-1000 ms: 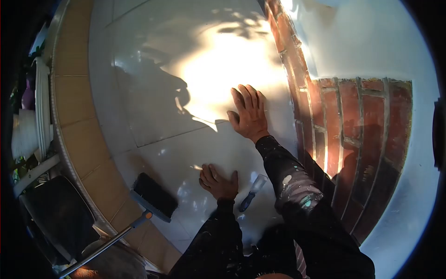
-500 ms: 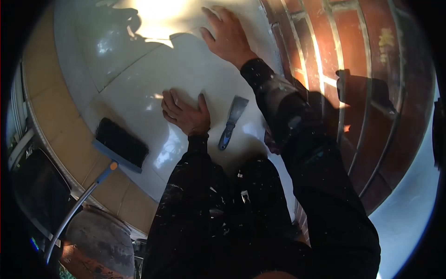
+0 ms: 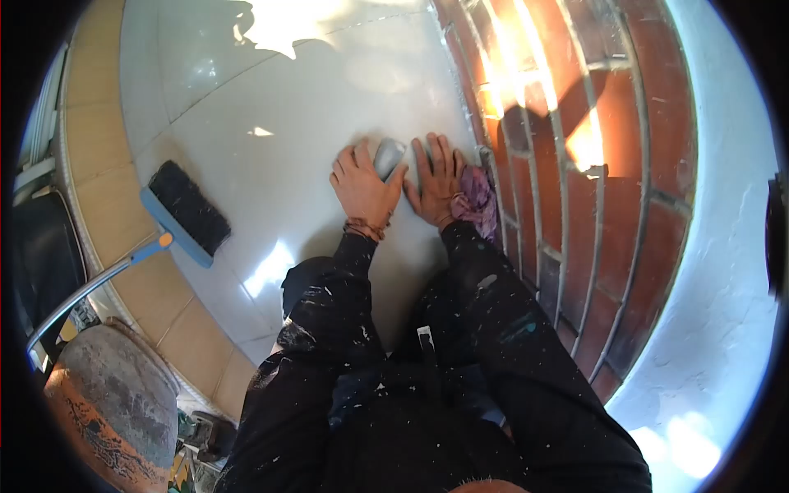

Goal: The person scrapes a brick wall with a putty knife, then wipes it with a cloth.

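Note:
My left hand (image 3: pixel 364 187) rests on the pale tiled floor (image 3: pixel 271 172), its fingers a little apart, with the thumb beside the grey blade of a scraper (image 3: pixel 388 158). The scraper's handle is hidden, so I cannot tell if the hand touches it. My right hand (image 3: pixel 437 177) lies on the floor just right of the blade, fingers spread. A crumpled purple cloth (image 3: pixel 477 201) sits against the right hand's outer side, near the foot of the brick wall.
A broom (image 3: pixel 187 212) with black bristles and a blue head lies at the left, over the yellow tile edge (image 3: pixel 148 279). The brick wall (image 3: pixel 575 214) runs along the right. A worn, stained seat-like object (image 3: pixel 115 394) is at the lower left.
My right hand has come back from farther up the floor to beside my left hand. The left hand now lies by the scraper. The purple cloth shows more fully.

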`<control>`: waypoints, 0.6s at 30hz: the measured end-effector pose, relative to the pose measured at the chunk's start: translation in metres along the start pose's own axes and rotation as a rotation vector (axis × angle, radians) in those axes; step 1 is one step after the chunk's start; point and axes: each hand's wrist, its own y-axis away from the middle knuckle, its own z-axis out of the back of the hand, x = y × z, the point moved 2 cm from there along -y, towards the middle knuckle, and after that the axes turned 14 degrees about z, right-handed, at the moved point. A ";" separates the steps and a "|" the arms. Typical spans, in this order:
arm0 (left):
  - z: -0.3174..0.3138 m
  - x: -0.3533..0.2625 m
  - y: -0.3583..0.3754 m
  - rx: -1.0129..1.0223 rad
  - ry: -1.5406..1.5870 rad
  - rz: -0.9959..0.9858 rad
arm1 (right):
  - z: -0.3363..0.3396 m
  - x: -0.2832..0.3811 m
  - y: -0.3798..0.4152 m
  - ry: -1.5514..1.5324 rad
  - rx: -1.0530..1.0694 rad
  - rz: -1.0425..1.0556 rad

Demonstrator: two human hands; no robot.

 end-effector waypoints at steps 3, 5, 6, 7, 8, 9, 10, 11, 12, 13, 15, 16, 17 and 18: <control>-0.023 -0.011 0.011 0.161 0.049 0.005 | -0.008 -0.005 0.001 -0.009 -0.006 -0.008; -0.031 -0.009 0.014 0.269 0.125 0.040 | -0.005 -0.004 0.002 -0.005 0.043 -0.020; -0.031 -0.013 0.009 0.199 0.170 -0.030 | -0.005 -0.004 0.002 -0.012 0.048 -0.026; -0.028 -0.019 0.000 0.207 0.181 -0.010 | -0.004 -0.003 0.002 -0.019 0.053 -0.029; -0.022 -0.026 -0.012 0.262 0.298 -0.004 | -0.003 -0.003 0.001 -0.006 0.086 -0.030; -0.017 -0.033 -0.023 0.310 0.415 -0.001 | -0.004 -0.003 0.003 -0.005 0.103 -0.018; -0.014 -0.041 -0.033 0.225 0.523 -0.071 | -0.005 -0.003 0.003 -0.003 0.097 -0.024; -0.012 -0.048 -0.039 0.214 0.523 -0.061 | -0.006 -0.003 0.001 -0.002 0.082 -0.029; -0.016 -0.056 -0.043 0.413 0.764 0.078 | -0.019 -0.011 0.003 -0.003 0.083 -0.015; -0.019 -0.066 -0.039 0.615 1.006 0.229 | -0.039 -0.023 0.015 0.119 0.008 0.039; -0.020 -0.099 -0.021 0.737 1.184 0.398 | -0.040 -0.028 0.023 0.238 -0.048 0.114; -0.024 -0.115 -0.014 0.861 1.356 0.538 | -0.028 -0.022 0.008 0.179 0.082 0.026; -0.026 -0.125 -0.002 0.839 1.378 0.554 | -0.011 -0.010 -0.008 0.119 0.221 -0.061; -0.031 -0.134 0.013 0.858 1.378 0.593 | 0.007 0.004 -0.023 0.064 0.365 -0.150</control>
